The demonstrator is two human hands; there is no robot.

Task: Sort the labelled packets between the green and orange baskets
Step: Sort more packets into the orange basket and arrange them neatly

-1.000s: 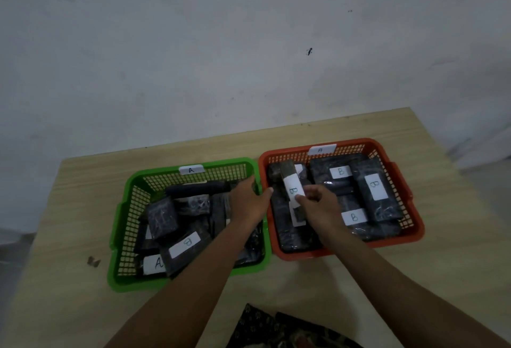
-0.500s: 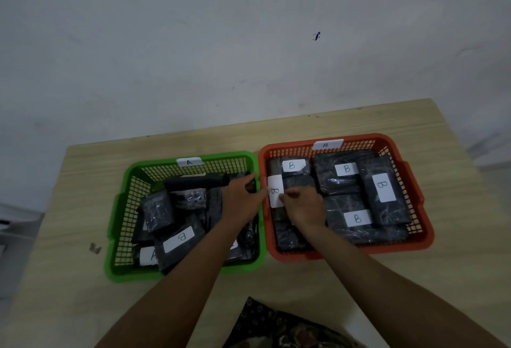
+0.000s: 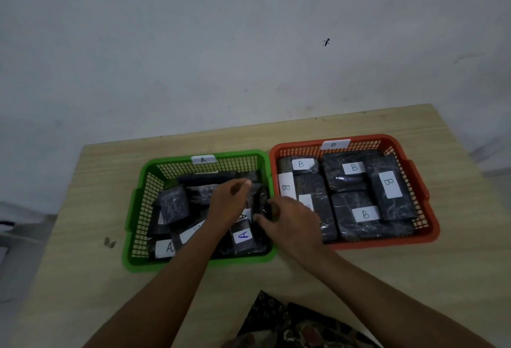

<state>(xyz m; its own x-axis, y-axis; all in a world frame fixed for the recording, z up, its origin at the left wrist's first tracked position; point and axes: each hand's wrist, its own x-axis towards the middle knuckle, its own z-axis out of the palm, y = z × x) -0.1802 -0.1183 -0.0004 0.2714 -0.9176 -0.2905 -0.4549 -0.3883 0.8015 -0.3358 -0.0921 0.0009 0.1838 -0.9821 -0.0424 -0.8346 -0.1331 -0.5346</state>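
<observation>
The green basket (image 3: 132, 210), tagged A, sits on the left and holds several dark packets, two with an A label showing (image 3: 243, 235) (image 3: 165, 248). The orange basket (image 3: 427, 201), tagged B, sits on the right with several dark packets labelled B (image 3: 365, 213) (image 3: 390, 184). A white-labelled B packet (image 3: 286, 187) stands on edge against its left wall. My left hand (image 3: 228, 205) and my right hand (image 3: 293, 226) meet over the green basket's right side. Both grip an upright dark packet (image 3: 258, 197) whose label is hidden.
Both baskets stand side by side, touching, on a light wooden table (image 3: 359, 270) pushed against a pale wall (image 3: 249, 57). A small dark scrap (image 3: 109, 242) lies left of the green basket. Patterned cloth (image 3: 290, 322) shows at the near table edge.
My right hand has let go of the B packet, which now stands at the orange basket's left wall, and crossed left into the green basket. My left hand stays there, now holding a dark packet.
</observation>
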